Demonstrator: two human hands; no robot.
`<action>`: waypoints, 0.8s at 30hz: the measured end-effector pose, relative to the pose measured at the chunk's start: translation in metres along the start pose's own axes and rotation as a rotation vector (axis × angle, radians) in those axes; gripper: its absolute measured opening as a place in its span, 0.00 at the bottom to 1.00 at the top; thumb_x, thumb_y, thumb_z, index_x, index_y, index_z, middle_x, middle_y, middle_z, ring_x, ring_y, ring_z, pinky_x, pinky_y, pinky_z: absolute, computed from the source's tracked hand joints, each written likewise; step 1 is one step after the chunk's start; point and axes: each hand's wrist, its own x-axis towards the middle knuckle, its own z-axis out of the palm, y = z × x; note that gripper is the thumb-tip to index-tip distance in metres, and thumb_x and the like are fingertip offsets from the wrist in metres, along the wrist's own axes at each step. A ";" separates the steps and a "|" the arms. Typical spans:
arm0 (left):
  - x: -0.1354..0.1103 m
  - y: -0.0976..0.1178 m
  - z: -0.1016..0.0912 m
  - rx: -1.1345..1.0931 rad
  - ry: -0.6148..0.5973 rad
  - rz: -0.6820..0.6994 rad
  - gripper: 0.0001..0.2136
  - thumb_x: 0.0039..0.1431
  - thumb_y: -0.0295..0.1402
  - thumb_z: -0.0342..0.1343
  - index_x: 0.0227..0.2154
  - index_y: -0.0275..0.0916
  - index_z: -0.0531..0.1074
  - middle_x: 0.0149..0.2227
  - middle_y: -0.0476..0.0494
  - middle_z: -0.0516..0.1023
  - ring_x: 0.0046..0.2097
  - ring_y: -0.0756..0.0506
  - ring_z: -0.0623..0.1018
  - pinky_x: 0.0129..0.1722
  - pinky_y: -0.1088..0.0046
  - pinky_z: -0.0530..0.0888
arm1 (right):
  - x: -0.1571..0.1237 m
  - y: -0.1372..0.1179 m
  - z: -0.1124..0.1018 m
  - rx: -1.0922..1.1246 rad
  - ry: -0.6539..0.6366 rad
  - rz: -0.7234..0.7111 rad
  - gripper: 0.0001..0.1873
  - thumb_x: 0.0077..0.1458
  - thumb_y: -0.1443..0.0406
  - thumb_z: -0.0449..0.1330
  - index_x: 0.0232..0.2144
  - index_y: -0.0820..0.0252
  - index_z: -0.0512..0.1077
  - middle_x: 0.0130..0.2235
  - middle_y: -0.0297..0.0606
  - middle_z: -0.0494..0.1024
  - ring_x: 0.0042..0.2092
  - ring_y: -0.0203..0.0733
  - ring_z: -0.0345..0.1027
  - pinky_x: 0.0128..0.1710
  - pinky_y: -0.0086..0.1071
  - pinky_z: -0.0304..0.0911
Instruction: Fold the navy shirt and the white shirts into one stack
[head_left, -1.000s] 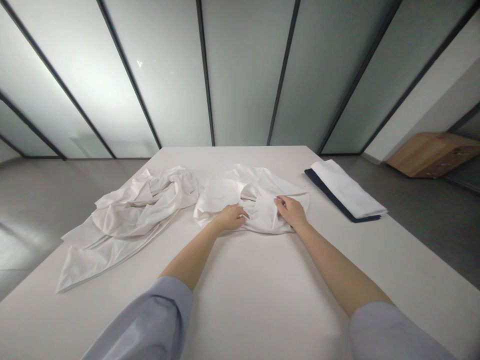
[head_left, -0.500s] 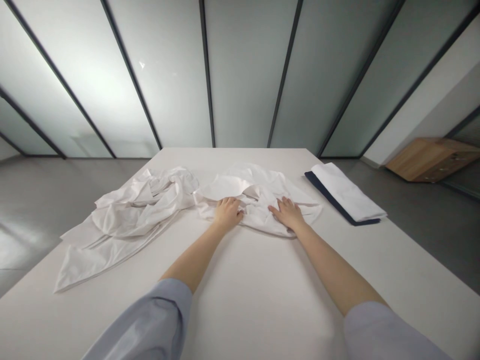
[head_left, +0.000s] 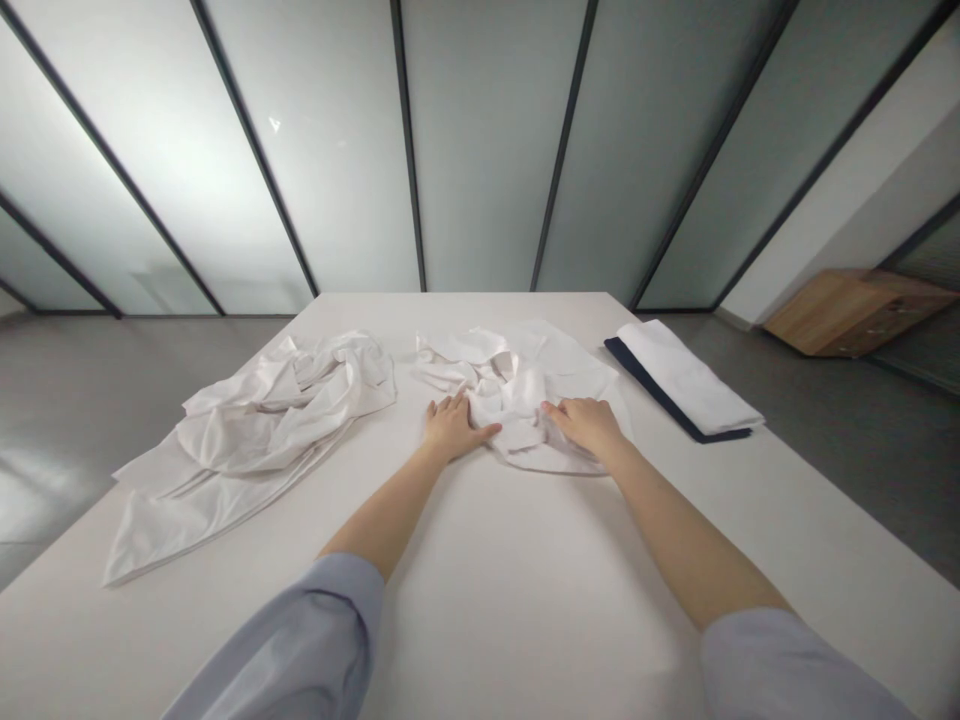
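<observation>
A crumpled white cloth lies in the middle of the table, its folds bunched toward me. My left hand rests at the cloth's near left edge, palm down, its fingers apart and thumb stretched to the right. At the right part of the same cloth, my right hand has its fingers curled together on the fabric, gripping it. The fingertips are partly hidden from me.
On the left of the white table lies a second rumpled white cloth. Near the right edge a folded white cloth sits on a folded navy cloth. A wooden cabinet stands beyond, by frosted glass panels.
My right hand has gone from spread fingers to curled ones on the cloth. The cloth's left end has drawn in to the right, and my left thumb now stretches out.
</observation>
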 end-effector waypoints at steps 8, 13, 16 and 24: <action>0.002 -0.010 -0.019 -0.010 0.250 -0.125 0.16 0.61 0.38 0.52 0.51 0.42 0.68 0.50 0.38 0.74 0.53 0.40 0.72 0.53 0.62 0.66 | -0.025 -0.041 -0.005 0.219 -0.075 -0.421 0.23 0.58 0.51 0.55 0.46 0.59 0.77 0.43 0.45 0.80 0.48 0.50 0.72 0.50 0.37 0.60; -0.002 -0.004 -0.019 -0.023 0.151 0.005 0.22 0.58 0.52 0.52 0.46 0.40 0.71 0.44 0.40 0.77 0.48 0.39 0.75 0.53 0.62 0.66 | -0.049 -0.070 0.005 0.475 -0.281 -0.700 0.34 0.53 0.50 0.59 0.57 0.63 0.69 0.62 0.49 0.64 0.63 0.54 0.55 0.62 0.43 0.50; -0.003 -0.006 -0.017 0.036 0.133 0.012 0.26 0.53 0.53 0.57 0.49 0.42 0.70 0.48 0.39 0.76 0.50 0.38 0.74 0.53 0.61 0.66 | -0.049 -0.073 0.005 0.631 -0.399 -0.724 0.37 0.53 0.49 0.59 0.59 0.66 0.66 0.64 0.50 0.59 0.64 0.54 0.54 0.63 0.42 0.50; 0.009 -0.021 -0.011 -0.249 0.148 -0.084 0.15 0.63 0.35 0.45 0.30 0.39 0.75 0.36 0.40 0.78 0.41 0.42 0.76 0.42 0.67 0.70 | 0.000 -0.015 0.028 0.472 0.043 -0.264 0.23 0.61 0.60 0.52 0.56 0.58 0.69 0.61 0.44 0.65 0.63 0.46 0.56 0.62 0.42 0.51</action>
